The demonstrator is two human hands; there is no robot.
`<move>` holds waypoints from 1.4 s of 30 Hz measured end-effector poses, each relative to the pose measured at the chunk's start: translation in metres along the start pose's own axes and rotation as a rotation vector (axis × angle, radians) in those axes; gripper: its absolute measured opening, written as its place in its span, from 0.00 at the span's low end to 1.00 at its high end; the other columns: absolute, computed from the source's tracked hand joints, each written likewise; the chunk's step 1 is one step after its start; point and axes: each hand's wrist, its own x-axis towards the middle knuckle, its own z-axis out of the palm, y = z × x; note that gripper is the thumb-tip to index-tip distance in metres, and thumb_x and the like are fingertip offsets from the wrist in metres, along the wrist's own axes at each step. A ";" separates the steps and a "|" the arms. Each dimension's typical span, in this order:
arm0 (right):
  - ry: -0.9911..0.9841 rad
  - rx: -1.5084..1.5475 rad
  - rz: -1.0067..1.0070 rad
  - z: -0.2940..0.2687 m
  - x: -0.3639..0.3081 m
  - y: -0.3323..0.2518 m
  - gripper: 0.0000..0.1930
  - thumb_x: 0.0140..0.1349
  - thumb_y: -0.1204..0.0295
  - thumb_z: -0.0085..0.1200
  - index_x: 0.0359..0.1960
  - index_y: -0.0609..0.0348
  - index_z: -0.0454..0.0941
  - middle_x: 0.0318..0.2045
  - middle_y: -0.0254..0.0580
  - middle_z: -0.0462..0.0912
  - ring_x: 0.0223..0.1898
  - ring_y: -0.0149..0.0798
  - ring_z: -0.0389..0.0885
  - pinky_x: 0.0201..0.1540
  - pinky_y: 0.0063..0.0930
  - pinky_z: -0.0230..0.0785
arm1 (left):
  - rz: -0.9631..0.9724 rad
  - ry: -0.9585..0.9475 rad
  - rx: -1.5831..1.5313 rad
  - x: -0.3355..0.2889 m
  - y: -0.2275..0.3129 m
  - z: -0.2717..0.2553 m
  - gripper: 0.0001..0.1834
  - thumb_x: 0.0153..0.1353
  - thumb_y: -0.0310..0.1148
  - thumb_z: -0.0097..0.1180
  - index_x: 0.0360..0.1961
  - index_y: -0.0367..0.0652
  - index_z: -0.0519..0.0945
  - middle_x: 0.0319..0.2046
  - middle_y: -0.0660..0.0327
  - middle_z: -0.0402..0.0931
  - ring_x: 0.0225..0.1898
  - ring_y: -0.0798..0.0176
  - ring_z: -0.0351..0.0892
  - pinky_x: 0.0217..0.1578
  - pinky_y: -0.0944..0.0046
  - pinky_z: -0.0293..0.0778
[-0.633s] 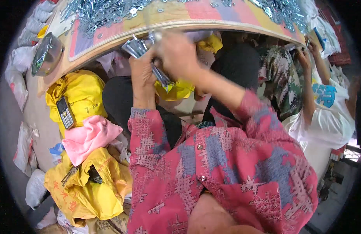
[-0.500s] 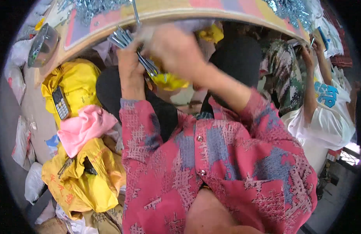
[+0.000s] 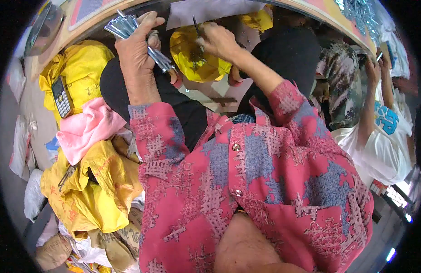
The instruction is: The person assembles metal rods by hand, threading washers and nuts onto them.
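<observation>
A bundle of slim silvery rods (image 3: 121, 26) is gripped in my left hand (image 3: 136, 50), its fingers wrapped round the middle. The rod ends stick out above the fist and below it, toward my knee. Over an open yellow bag (image 3: 182, 50) between my legs, my right hand (image 3: 221, 42) pinches a thin dark rod (image 3: 196, 25) that points up and away. Small loose pieces, too fine to name, lie inside the bag. Both hands are just in front of the table's edge (image 3: 283, 7).
Blue tinsel (image 3: 356, 18) lies on the table at the far right. To my left are a yellow sack (image 3: 87, 59), a keypad phone (image 3: 62, 98), a pink cloth (image 3: 90, 127) and another yellow bag (image 3: 101, 182). A co-worker in a white shirt (image 3: 388, 150) sits at the right.
My hands have drawn apart: the left, with the rods, went left and up; the right moved slightly right over the yellow bag. The view has shifted, showing less of the tabletop.
</observation>
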 end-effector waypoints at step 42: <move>-1.177 -0.330 -0.069 0.092 -0.087 0.056 0.14 0.56 0.60 0.52 0.42 0.43 0.84 0.42 0.33 0.84 0.46 0.38 0.82 0.42 0.40 0.71 | -0.209 -0.089 0.046 0.010 -0.044 0.068 0.07 0.52 0.26 0.64 0.31 0.33 0.81 0.21 0.58 0.79 0.12 0.75 0.67 0.12 0.78 0.60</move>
